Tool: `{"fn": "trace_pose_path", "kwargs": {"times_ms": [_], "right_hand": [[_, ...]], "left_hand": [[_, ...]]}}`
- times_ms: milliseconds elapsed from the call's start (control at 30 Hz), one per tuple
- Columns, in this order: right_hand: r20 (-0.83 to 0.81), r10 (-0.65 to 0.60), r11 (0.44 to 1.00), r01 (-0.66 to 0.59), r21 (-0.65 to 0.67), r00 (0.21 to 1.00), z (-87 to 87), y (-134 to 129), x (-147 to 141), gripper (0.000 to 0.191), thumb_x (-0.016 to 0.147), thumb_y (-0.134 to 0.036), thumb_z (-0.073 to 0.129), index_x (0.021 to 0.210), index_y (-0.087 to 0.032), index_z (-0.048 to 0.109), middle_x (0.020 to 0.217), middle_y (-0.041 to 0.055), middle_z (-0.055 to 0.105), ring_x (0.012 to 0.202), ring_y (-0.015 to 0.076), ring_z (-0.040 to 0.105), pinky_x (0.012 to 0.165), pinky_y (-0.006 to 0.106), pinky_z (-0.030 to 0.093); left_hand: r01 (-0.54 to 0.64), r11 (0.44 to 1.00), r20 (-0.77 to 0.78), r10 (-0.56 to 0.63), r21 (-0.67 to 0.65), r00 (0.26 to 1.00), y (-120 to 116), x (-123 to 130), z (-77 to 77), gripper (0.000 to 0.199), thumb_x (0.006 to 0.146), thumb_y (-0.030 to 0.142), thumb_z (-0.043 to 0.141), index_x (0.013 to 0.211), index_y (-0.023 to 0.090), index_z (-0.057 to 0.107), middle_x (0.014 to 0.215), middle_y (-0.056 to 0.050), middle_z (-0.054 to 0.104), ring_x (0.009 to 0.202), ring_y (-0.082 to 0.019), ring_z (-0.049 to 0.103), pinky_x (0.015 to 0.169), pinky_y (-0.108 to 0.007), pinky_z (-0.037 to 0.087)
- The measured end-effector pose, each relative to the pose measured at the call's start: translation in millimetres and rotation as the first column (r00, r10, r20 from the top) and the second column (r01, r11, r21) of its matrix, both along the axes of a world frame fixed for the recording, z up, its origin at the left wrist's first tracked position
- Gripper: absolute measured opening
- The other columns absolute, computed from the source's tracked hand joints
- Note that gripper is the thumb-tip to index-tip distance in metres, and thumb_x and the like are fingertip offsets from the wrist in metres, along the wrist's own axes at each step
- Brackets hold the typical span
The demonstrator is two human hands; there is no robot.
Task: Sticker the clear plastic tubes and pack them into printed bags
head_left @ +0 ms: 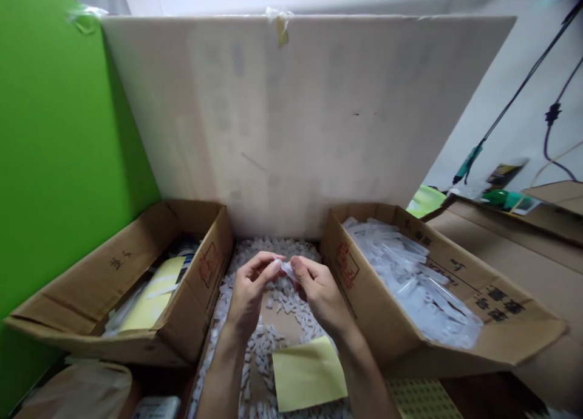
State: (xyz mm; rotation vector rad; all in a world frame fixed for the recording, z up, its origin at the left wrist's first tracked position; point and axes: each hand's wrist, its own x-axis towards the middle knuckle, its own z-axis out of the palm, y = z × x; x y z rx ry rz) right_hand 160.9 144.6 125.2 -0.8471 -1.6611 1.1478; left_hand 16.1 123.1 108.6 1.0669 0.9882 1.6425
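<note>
Both hands meet over the middle of the work surface, fingertips close together. A small translucent white plastic piece shows between them. My left hand pinches its left end between thumb and forefinger. My right hand pinches the other end, its thumb on top. Whether this is one piece or two joined ones I cannot tell. Beneath the hands lie many small white plastic pieces, spread over a brown board. A yellow paper sheet rests on them in front of my right wrist.
On the left stands a cardboard box holding yellow paper and other items. The cardboard box on the right holds clear plastic parts. A white panel rises behind, a green panel at left. Cables hang at right.
</note>
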Motion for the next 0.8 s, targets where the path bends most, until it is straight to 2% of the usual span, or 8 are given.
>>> {"fn": "trace_pose_path", "kwargs": {"times_ms": [167, 333, 500, 600, 667, 800], "right_hand": [[-0.118, 0.078, 0.987, -0.094, -0.13, 0.99, -3.8, 4, 1, 0.056, 0.096, -0.067, 0.053, 0.067, -0.02, 0.046, 0.06, -0.0047, 0.037, 0.051, 0.0105, 0.031, 0.045, 0.025, 0.022], [-0.252, 0.101, 0.947, -0.171, -0.271, 0.962, -0.3, 1, -2, 0.054, 0.093, -0.067, 0.059, 0.071, -0.019, 0.054, 0.058, -0.0058, 0.038, 0.047, 0.0078, 0.023, 0.04, 0.023, 0.015], [-0.389, 0.036, 0.909, -0.192, -0.37, 0.921, 3.7, -6, -12, 0.046, 0.082, -0.059, 0.076, 0.069, -0.018, 0.059, 0.052, -0.0093, 0.034, 0.042, 0.0056, 0.019, 0.038, 0.022, 0.012], [-0.398, 0.006, 0.896, -0.181, -0.405, 0.917, 4.9, -6, -12, 0.047, 0.079, -0.056, 0.079, 0.064, -0.017, 0.058, 0.049, -0.0093, 0.034, 0.041, 0.0049, 0.019, 0.038, 0.023, 0.01], [-0.371, 0.002, 0.895, -0.167, -0.414, 0.929, 5.4, -4, -9, 0.043, 0.078, -0.053, 0.079, 0.066, -0.016, 0.063, 0.049, -0.0086, 0.036, 0.042, 0.005, 0.021, 0.039, 0.023, 0.011], [-0.326, -0.081, 0.923, -0.052, -0.381, 0.942, 3.5, 4, -2, 0.032, 0.074, -0.045, 0.082, 0.075, -0.015, 0.074, 0.051, -0.0061, 0.044, 0.045, 0.0063, 0.03, 0.041, 0.022, 0.018]], "left_hand": [[0.019, 0.998, -0.009, -0.018, 0.06, 1.0, 1, 6, 0.0, 0.02, 0.08, 0.038, 0.078, 0.087, 0.02, 0.079, 0.091, -0.003, 0.062, 0.082, -0.014, 0.056, 0.073, -0.023, 0.05], [0.054, 0.994, 0.013, -0.056, 0.096, 0.998, 1, 6, -2.8, 0.014, 0.081, 0.033, 0.078, 0.084, 0.02, 0.078, 0.096, -0.002, 0.058, 0.086, -0.013, 0.055, 0.074, -0.02, 0.048], [0.016, 0.99, 0.014, -0.019, 0.14, 1.0, 1, 7, -5.3, 0.015, 0.081, 0.034, 0.077, 0.082, 0.02, 0.072, 0.101, -0.002, 0.055, 0.088, -0.014, 0.057, 0.08, -0.023, 0.05], [0.003, 0.985, -0.152, 0.024, 0.174, 0.988, 0, 4, -1.7, 0.015, 0.086, 0.035, 0.074, 0.084, 0.02, 0.073, 0.103, -0.003, 0.054, 0.094, -0.016, 0.058, 0.083, -0.024, 0.049], [0.0, 0.984, -0.303, 0.054, 0.178, 0.951, -1, 0, 1.6, 0.017, 0.089, 0.036, 0.071, 0.091, 0.02, 0.075, 0.105, -0.004, 0.055, 0.094, -0.016, 0.058, 0.084, -0.025, 0.049], [-0.026, 0.995, -0.495, 0.068, 0.091, 0.866, 1, -10, 0.0, 0.033, 0.09, 0.039, 0.069, 0.118, 0.022, 0.069, 0.107, -0.004, 0.059, 0.073, -0.011, 0.056, 0.074, -0.025, 0.049]]}}
